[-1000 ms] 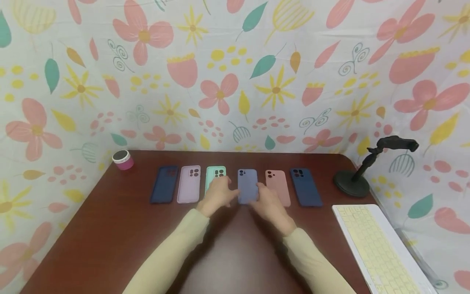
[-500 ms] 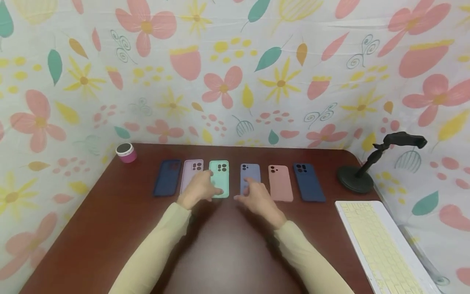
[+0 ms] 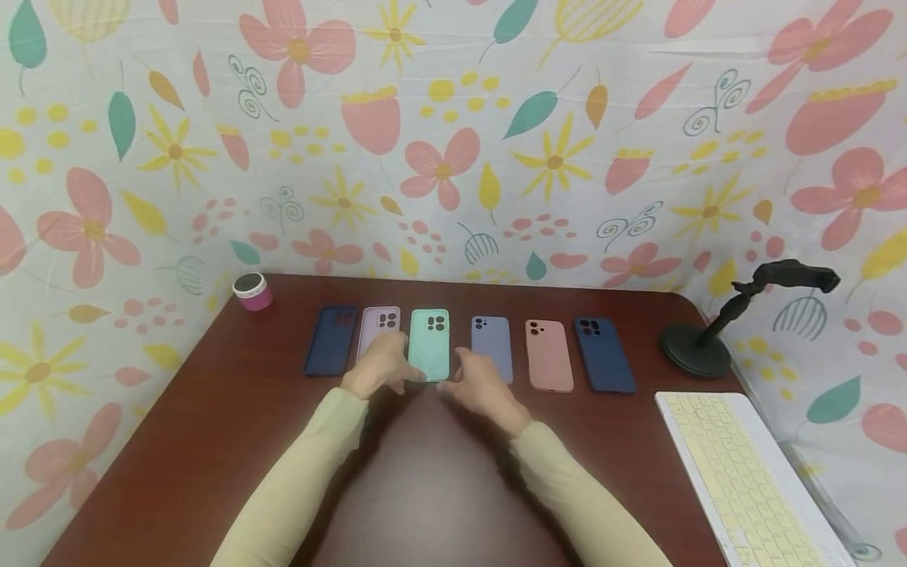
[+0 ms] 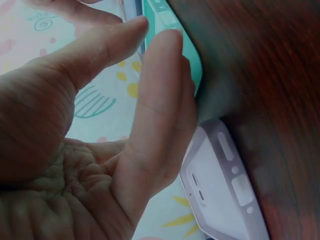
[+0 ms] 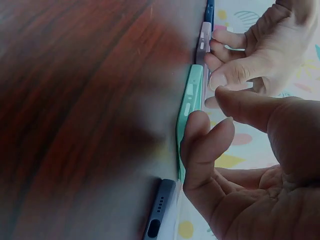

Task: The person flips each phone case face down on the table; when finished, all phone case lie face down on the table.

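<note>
A mint green phone case point(image 3: 429, 346) lies on the dark wooden table, camera holes at its far end. My left hand point(image 3: 381, 365) is at its lower left, thumb at the near edge, partly covering a lilac phone case point(image 3: 379, 321). At the lower right corner is my right hand point(image 3: 483, 386), its thumb and fingers spread apart. It overlaps part of a lavender-blue phone case point(image 3: 492, 346). In the left wrist view my extended fingers point(image 4: 157, 100) reach the mint case's side point(image 4: 192, 55). The right wrist view shows bent fingers point(image 5: 195, 155) beside its edge.
The row has a navy case point(image 3: 330, 340) at its left end, then a pink case point(image 3: 549, 356) and a blue case point(image 3: 605, 354) at right. A pink-and-white jar point(image 3: 253, 291), a black stand point(image 3: 697, 350) and a white keyboard point(image 3: 744, 472) surround it.
My left hand has moved left, from over the mint case to its left side. My right hand has left the lavender-blue case's side for the mint case's lower right corner. The head view has shifted slightly.
</note>
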`<state>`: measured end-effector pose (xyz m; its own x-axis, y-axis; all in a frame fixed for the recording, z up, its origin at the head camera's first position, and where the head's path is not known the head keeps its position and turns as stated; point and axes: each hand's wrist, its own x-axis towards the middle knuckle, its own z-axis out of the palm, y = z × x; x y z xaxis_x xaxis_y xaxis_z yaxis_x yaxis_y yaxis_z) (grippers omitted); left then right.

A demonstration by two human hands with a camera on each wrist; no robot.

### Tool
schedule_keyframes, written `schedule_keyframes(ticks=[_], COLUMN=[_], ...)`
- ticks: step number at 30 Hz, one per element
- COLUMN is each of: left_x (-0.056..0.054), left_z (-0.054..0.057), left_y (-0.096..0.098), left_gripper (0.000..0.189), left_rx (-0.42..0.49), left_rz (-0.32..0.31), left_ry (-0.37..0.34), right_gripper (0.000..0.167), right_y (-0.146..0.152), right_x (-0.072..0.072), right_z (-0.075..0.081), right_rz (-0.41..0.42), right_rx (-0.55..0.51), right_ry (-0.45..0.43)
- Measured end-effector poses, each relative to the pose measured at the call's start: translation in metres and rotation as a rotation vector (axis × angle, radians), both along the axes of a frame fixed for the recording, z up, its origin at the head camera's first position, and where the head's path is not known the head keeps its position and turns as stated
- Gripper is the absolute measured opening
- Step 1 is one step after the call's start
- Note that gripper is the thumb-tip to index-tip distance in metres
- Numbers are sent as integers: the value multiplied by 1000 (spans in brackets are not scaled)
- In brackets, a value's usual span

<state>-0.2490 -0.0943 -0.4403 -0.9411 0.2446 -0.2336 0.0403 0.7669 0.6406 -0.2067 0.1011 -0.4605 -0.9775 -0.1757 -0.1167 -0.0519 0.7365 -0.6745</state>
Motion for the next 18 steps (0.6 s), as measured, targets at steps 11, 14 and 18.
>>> schedule_keyframes(ticks=[11,14,18], left_x=[-2,-3,-2], left_z=[-4,-5,-5], left_y=[0,1,1], left_gripper=[41,41,42], left_rx=[-10,-1,2], left_rz=[-16,-15,-9], left_ry=[0,-9,-18], right_gripper=[62,53,48], right_y=[-6,-7,-10], right_x=[-15,-20,-29], right_z=[-18,-24,-34], right_rz=[39,38,27], right_rx=[40,52,67], right_ry=[25,41,31])
